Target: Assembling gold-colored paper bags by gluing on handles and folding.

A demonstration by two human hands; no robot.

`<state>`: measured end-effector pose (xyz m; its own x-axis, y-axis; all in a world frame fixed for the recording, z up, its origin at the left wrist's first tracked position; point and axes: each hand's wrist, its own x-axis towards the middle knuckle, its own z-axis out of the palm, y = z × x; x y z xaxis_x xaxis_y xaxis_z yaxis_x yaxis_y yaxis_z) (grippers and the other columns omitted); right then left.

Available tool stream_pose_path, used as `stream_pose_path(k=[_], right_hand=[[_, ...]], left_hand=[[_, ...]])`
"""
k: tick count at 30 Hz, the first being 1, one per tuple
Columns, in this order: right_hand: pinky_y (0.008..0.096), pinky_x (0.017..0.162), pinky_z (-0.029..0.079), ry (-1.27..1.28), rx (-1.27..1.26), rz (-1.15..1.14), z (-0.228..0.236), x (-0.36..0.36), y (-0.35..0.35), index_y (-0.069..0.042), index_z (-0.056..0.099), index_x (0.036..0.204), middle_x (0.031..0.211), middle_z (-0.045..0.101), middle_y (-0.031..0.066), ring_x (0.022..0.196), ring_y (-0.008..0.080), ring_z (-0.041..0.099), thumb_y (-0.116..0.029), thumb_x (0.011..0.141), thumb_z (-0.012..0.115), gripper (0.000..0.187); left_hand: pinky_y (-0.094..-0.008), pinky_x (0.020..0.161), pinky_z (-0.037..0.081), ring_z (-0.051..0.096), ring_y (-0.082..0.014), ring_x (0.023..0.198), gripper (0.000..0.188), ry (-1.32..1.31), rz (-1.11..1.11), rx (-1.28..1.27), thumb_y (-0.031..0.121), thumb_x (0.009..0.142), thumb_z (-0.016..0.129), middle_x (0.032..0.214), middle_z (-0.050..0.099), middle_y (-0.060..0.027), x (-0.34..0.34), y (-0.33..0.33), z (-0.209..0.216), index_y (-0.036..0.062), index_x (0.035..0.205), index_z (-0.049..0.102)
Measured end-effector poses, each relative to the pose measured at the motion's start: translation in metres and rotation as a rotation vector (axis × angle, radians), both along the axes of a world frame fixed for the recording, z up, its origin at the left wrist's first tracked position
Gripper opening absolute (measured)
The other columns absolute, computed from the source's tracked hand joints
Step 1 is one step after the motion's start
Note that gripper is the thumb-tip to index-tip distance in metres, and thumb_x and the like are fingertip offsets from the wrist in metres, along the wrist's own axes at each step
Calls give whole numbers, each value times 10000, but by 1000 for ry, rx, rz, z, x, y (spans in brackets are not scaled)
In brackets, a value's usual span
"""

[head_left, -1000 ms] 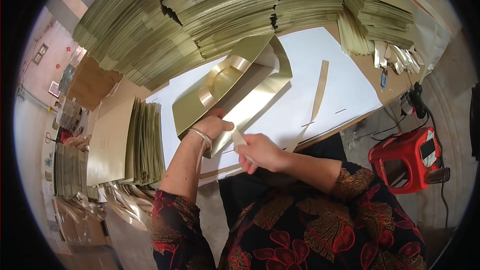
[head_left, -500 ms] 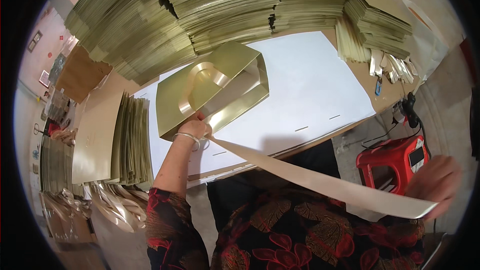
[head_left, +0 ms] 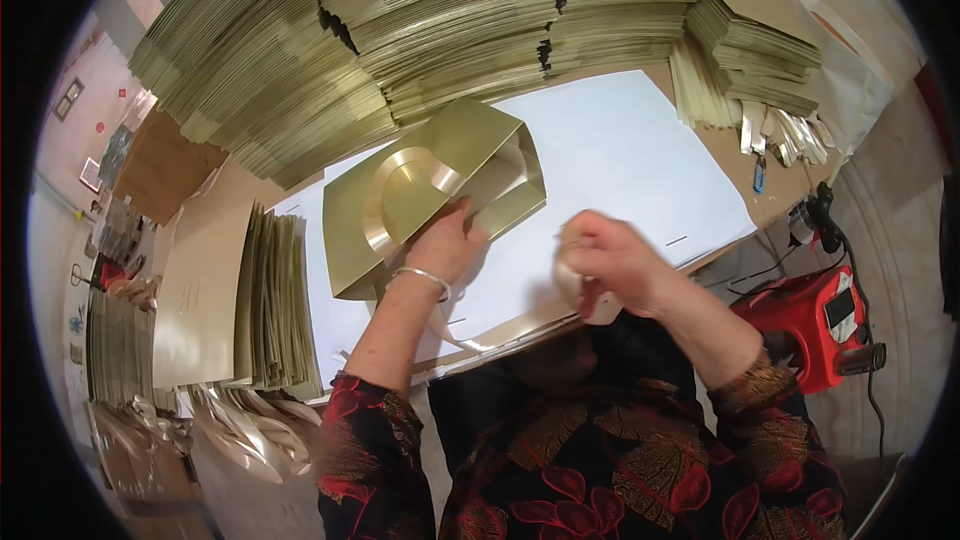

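Note:
A gold paper bag [head_left: 365, 225] lies tilted on the white sheet [head_left: 625, 155], its mouth gaping to the right. A cream satin ribbon loop [head_left: 378, 202] arches over its upper panel. My left hand [head_left: 445, 245], with a bangle at the wrist, is closed at the near edge of the mouth, its fingertips partly hidden. To the right, above the sheet's front edge, my right hand [head_left: 607, 258] is closed on a cream satin ribbon [head_left: 520, 332], somewhat blurred. This ribbon sags from under my left wrist along the table's front edge toward my right hand.
Tall stacks of flat gold bags [head_left: 440, 25] wall off the back. More flat bags [head_left: 275, 300] stand at the left, with ribbons [head_left: 250, 430] hanging below. At the right are a ribbon bundle [head_left: 785, 135], a blue cutter [head_left: 759, 176] and a red plastic stool [head_left: 815, 325] with cables.
My right hand has swung from the far right in to the sheet's front edge, so the stretched ribbon now hangs slack. My left hand has moved up and right along the bag's mouth.

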<state>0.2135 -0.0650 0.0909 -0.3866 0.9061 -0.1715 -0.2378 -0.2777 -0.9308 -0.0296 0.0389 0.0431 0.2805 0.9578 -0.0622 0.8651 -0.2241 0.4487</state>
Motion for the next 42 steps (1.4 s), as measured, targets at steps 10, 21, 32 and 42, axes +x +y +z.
stream_pose_path(k=[10,21,32,42], right_hand=[[318,452,439,-575,62,-21,-57,-54,56,9,575,862,640,575,79,506,130,542,-175,894,568,187],[268,397,434,-457,-88,-118,-62,-74,65,10,567,742,564,573,77,425,133,533,-172,850,635,223],[288,369,457,-389,-144,-167,-66,-84,71,14,577,745,616,605,100,446,166,576,-204,852,658,256],[407,659,534,-1158,706,-21,-46,-54,14,-56,571,1064,791,646,152,739,301,663,-308,825,681,364]], left_hand=[[-301,828,432,579,-209,863,425,-464,144,-351,158,721,727,921,637,-73,0,27,-14,10,1104,615],[-276,742,414,523,-136,792,276,-579,124,-438,160,797,723,863,606,-25,-12,27,-18,16,1006,617],[-251,698,393,489,-113,733,193,-635,97,-462,179,817,706,797,578,-6,-11,24,-20,49,927,615],[-277,754,424,527,-171,797,296,-545,169,-368,137,795,721,888,590,-51,-7,24,-17,23,1037,595]])
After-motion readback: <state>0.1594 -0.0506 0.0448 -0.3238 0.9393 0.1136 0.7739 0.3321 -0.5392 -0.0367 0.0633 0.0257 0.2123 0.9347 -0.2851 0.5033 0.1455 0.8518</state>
